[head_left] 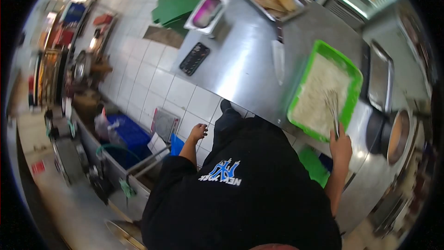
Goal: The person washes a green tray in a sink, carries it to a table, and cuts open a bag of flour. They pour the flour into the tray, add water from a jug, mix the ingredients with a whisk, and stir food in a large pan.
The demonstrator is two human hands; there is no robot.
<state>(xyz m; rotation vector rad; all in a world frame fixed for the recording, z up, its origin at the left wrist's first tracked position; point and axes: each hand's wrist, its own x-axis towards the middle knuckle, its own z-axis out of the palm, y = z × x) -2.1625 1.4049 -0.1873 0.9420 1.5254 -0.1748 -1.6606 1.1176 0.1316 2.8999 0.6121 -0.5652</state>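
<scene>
My right hand (pixel 341 146) is closed round the handle of a metal whisk (pixel 332 104). The whisk's wires rest in pale, flour-like powder (pixel 319 90) that fills a bright green rectangular tub (pixel 304 79). The tub stands on the right part of a steel table (pixel 240 60). Away from the table's edge, my left hand (pixel 199 132) hangs over the tiled floor with loosely bent fingers and nothing visible in it. A large knife (pixel 278 58) lies on the table left of the tub, its blade pointing toward me.
A black phone (pixel 194 59) and a small metal container (pixel 218 3) sit along the table's left side. At the far end is a tray (pixel 296 13) with bagged food. Right of the tub are a metal tray (pixel 380 76) and a round pot (pixel 398 134). A sink (pixel 138 176) stands to my left.
</scene>
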